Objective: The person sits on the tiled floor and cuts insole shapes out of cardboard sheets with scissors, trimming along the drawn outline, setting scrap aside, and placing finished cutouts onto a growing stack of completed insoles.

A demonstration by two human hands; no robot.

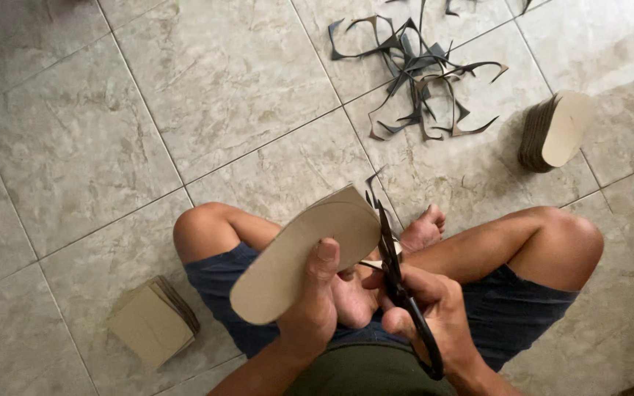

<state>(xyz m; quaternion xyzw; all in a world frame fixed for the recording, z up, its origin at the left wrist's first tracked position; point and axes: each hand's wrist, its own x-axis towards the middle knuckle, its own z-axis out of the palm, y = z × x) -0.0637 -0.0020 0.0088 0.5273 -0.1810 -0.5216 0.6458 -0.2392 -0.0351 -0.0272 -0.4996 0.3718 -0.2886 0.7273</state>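
Scissors [398,271] gripped in the right hand [434,308] trim the sole-shaped cardboard [302,257] pinched under the left hand's [317,301] thumb, with finished soles [555,130] and offcuts [420,73] beyond the fingers, uncut rectangles [155,319] left.

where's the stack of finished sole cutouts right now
In the head view the stack of sole-shaped cutouts stands on the tiled floor at upper right, beyond the person's right knee, just right of the dark offcut strips.

A tangled heap of dark offcut strips [423,73] is lying at one o'clock, a stack of tan sole-shaped cardboard cutouts [558,130] is sitting at two o'clock, and a stack of rectangular brown cardboard sheets [154,321] is resting at eight o'clock on the beige marbled floor tiles [75,139].
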